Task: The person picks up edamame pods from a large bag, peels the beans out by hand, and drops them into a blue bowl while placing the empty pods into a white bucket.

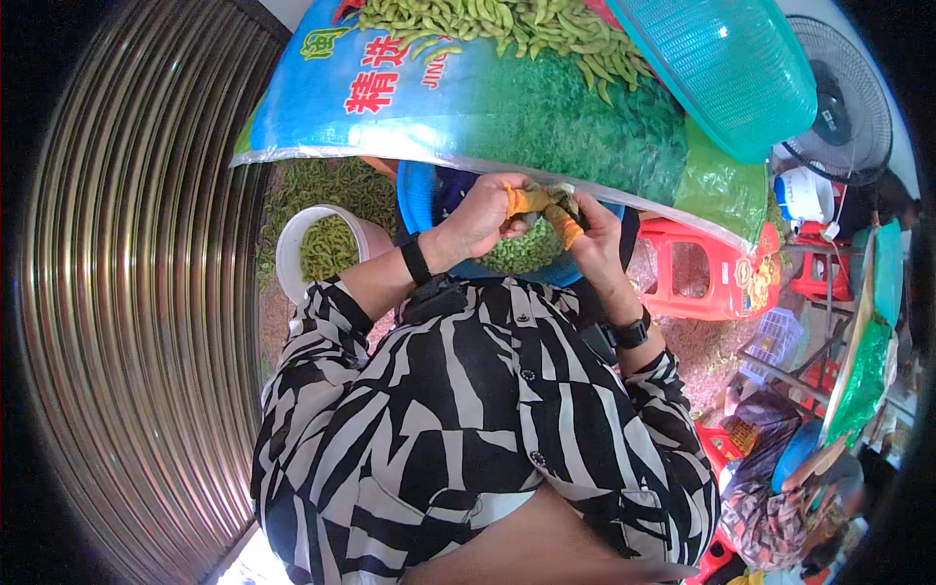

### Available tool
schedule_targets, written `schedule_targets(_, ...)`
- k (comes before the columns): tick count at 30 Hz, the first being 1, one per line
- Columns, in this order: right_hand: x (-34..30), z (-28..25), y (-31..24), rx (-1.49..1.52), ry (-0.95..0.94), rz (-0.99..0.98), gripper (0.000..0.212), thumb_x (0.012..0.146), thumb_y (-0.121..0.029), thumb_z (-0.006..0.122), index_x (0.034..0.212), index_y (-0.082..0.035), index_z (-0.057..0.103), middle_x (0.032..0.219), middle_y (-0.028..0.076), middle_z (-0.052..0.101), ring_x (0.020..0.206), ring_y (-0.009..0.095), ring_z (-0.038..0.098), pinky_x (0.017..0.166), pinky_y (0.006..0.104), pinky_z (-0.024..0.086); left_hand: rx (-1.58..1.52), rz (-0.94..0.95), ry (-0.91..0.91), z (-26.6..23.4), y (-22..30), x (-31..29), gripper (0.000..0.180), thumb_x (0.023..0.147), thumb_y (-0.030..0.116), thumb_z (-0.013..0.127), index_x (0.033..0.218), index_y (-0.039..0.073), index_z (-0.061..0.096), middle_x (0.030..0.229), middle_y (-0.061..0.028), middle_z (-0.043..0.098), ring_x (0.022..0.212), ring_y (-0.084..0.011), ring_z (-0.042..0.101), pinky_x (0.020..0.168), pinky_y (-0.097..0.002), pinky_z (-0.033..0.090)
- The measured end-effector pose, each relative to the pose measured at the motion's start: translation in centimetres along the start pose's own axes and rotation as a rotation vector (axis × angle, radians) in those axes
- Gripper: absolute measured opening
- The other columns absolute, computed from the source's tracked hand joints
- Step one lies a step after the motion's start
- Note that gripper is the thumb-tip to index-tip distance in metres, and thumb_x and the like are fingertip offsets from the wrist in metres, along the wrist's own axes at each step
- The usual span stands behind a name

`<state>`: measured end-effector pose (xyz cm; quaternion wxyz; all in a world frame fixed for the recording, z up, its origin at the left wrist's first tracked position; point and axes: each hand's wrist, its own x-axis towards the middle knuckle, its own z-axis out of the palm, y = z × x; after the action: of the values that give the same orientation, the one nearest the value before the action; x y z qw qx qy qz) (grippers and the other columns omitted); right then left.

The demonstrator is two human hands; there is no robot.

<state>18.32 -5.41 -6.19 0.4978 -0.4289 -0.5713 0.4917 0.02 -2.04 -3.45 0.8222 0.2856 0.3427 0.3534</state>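
My left hand [485,213] and my right hand [597,236] meet above a blue basin [409,195], fingers closed in a pinch. Orange coverings wrap some fingers, with dark, stained tips. Anything pinched between the fingertips is too small and hidden to make out. Shelled green beans [522,252] lie in the basin below my hands. Just beyond, a pile of green soybean pods [507,24] rests on a blue and green printed plastic sack [575,127]. More pods [329,249] fill part of a white bucket [291,255] left of my left forearm.
Loose pods [322,180] cover the floor behind the bucket. A teal plastic basket [721,68] and a fan [838,107] stand at the far right. Red stools [702,302] are to my right, and another person [780,497] sits there. A ribbed metal shutter [146,292] runs along the left.
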Motion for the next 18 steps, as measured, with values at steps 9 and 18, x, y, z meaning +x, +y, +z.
schedule_targets(9,-0.3,-2.4,-1.5,-0.322,-0.179,0.035,0.026,0.083,-0.004,0.058,0.109,-0.001,0.060,0.085,0.011,0.067,0.079,0.017,0.065,0.074,0.0290,0.049,2.082,0.107,0.252,-7.0,7.6,-10.3,0.014,0.078,0.016,0.063,0.081,0.003,0.062,0.074,-0.0179,0.061,0.077,-0.0356,0.061,0.072,-0.0470,0.048)
schedule_targets(18,0.9,0.0,-2.4,-0.244,-0.198,-0.024,0.029,0.089,-0.012,0.058,0.115,-0.001,0.057,0.086,0.012,0.065,0.079,0.017,0.062,0.075,0.0287,0.048,1.799,0.848,0.414,-6.7,15.3,-1.6,0.021,0.079,0.007,0.060,0.099,0.004,0.063,0.090,-0.0178,0.060,0.088,-0.0372,0.060,0.076,-0.0453,0.049)
